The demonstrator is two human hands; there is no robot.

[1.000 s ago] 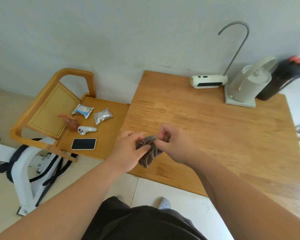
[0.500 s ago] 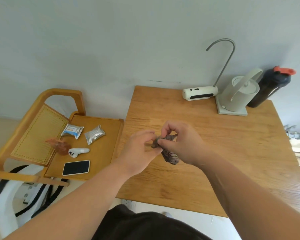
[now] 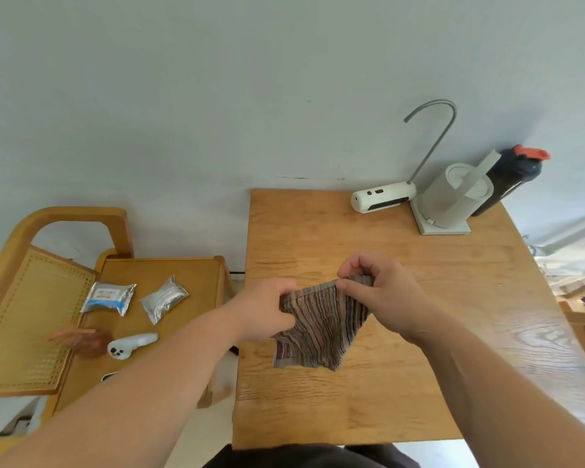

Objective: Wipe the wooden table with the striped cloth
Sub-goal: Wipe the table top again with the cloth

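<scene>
The striped cloth [image 3: 320,327], brown and grey with thin wavy stripes, hangs spread out above the wooden table [image 3: 402,383]. My left hand [image 3: 267,312] pinches its upper left edge. My right hand [image 3: 382,295] pinches the upper right corner, fingers closed on the fabric. The cloth's lower edge hangs close over the table top; I cannot tell whether it touches. Both forearms reach in from the bottom of the view.
At the table's back right stand a white dispenser with a curved metal spout [image 3: 384,197], a pale kettle [image 3: 453,201] and a dark bottle with a red lid [image 3: 510,177]. To the left, a wooden chair [image 3: 125,319] holds two foil packets, a white controller and a brown object.
The cloth was bunched up between both hands; now it is unfolded and spread flat between them. My hands have moved apart and further over the table.
</scene>
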